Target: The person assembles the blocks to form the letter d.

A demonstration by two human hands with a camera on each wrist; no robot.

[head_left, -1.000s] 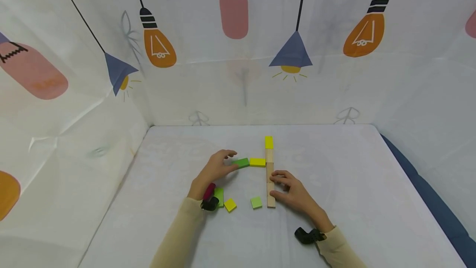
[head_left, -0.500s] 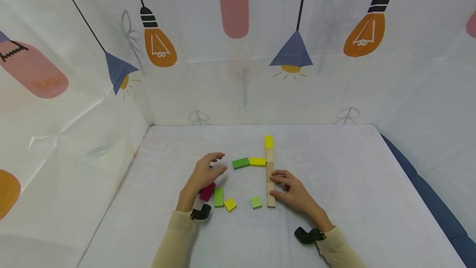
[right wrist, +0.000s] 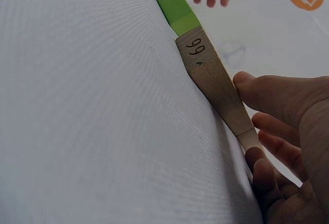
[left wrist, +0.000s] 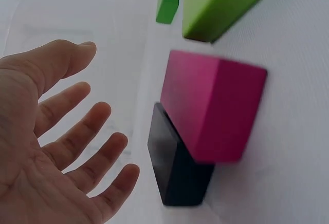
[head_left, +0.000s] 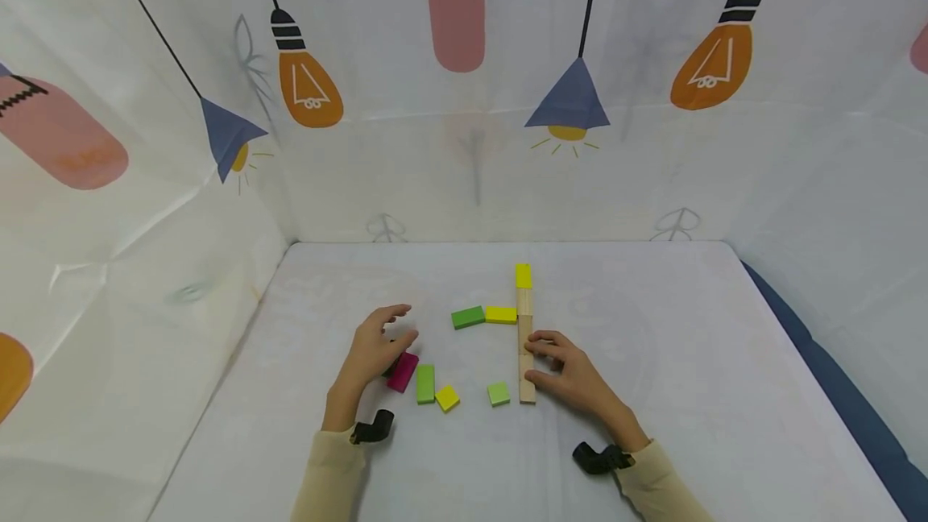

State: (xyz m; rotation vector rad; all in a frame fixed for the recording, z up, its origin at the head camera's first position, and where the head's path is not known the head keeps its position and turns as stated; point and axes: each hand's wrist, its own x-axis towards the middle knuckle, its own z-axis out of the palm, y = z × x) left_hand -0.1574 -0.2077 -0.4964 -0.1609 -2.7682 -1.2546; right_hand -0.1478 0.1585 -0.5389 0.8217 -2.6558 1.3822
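Note:
My left hand (head_left: 370, 350), fingers spread and holding nothing, hovers beside a magenta block (head_left: 403, 372) and a dark block (left wrist: 177, 162), which overlap in the left wrist view. My right hand (head_left: 569, 373) rests its thumb and fingertips along the right side of a row of plain wooden blocks (head_left: 526, 337); one block's end carries a number in the right wrist view. A yellow block (head_left: 524, 275) caps the row's far end. Another yellow block (head_left: 501, 315) runs left from the row, with a green block (head_left: 468, 317) slightly angled at its end.
Several other blocks lie nearer on the white table (head_left: 652, 329): a light green upright-lying one (head_left: 425, 384), a small yellow one (head_left: 448, 399) and a small light green one (head_left: 499, 394). Printed white sheeting (head_left: 435, 167) surrounds the table's back and sides.
My left hand has let go of the green block and moved left and nearer, to the magenta and dark blocks. My right hand stays at the wooden row.

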